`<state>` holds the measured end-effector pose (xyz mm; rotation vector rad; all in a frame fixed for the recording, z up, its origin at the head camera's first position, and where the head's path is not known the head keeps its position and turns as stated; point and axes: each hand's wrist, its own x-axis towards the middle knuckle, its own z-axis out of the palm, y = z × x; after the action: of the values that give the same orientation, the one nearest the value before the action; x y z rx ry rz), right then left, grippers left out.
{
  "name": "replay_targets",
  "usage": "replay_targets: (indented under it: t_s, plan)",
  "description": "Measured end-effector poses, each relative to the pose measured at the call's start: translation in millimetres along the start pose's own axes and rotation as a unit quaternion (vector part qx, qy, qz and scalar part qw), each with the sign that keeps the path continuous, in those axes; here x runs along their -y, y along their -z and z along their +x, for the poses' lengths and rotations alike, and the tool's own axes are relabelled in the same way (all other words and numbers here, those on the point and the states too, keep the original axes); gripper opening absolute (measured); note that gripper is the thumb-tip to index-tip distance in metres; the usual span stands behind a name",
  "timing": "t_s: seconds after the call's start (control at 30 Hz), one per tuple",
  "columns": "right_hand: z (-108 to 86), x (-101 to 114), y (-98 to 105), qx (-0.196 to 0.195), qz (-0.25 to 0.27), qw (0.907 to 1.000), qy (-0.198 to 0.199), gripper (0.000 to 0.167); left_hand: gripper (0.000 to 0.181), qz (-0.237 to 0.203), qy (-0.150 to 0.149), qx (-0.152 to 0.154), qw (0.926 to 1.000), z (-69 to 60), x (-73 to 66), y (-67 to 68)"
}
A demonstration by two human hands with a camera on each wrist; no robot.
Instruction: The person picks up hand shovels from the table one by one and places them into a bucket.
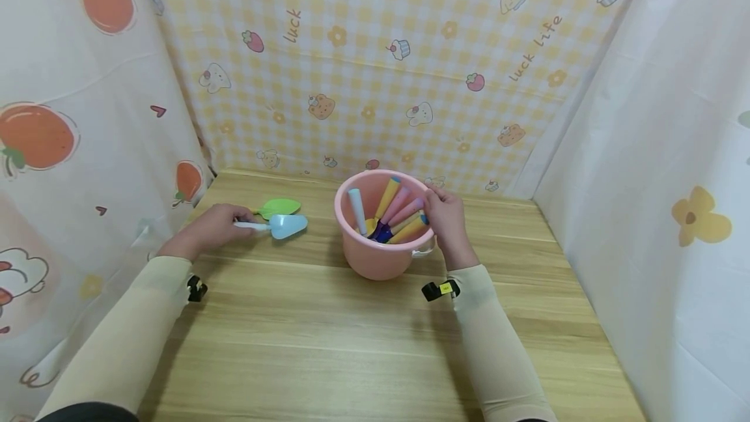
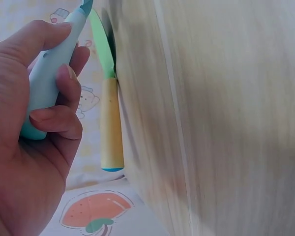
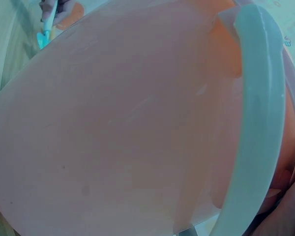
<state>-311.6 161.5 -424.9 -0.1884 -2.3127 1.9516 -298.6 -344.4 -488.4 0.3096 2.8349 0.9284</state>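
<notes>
In the head view my left hand [image 1: 219,228] grips the pale blue handle of a small toy shovel [image 1: 288,226], its light blue blade pointing right. The left wrist view shows fingers and thumb curled round that handle [image 2: 54,73]. Just behind it a green toy shovel [image 1: 280,207] lies on the table; its yellow handle [image 2: 112,128] shows in the left wrist view. My right hand [image 1: 448,217] pinches the right rim of a pink bucket [image 1: 375,262]. Several tools with blue, yellow and pink handles [image 1: 404,212] stand tilted inside, their lower ends partly hidden.
The wooden table [image 1: 328,344] is bounded by a yellow checked curtain [image 1: 375,83] behind and white printed curtains [image 1: 656,148] at both sides. A whitish bucket handle [image 3: 260,108] hangs down the bucket's right side.
</notes>
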Motion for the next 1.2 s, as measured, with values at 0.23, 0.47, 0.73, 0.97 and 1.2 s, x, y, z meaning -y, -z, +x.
replay_targets:
  t_s: [0.23, 0.47, 0.73, 0.97, 1.2]
  plan:
    - [1.8, -1, 0, -0.001, 0.002, 1.0, 0.004, 0.039, 0.018, -0.008, -0.015, -0.015, 0.9997, -3.2, -10.8, 1.6]
    - [2.0, 0, 0, -0.003, 0.004, 1.0, 0.008, 0.039, 0.014, 0.002, -0.019, -0.05, 0.9986, -5.8, -22.3, 13.6]
    - [3.1, -2, -1, -0.005, 0.001, 1.0, 0.004, 0.039, 0.015, 0.015, -0.032, -0.08, 0.9961, -4.9, -31.5, 26.3]
    - [2.7, -2, -1, 0.003, 0.009, 1.0, 0.0, 0.04, 0.022, 0.022, -0.028, -0.094, 0.9949, -3.3, -46.4, 36.8]
    - [2.4, 0, -1, -0.004, 0.005, 1.0, -0.007, 0.039, 0.037, 0.013, -0.021, -0.102, 0.9945, 0.5, -64.1, 46.1]
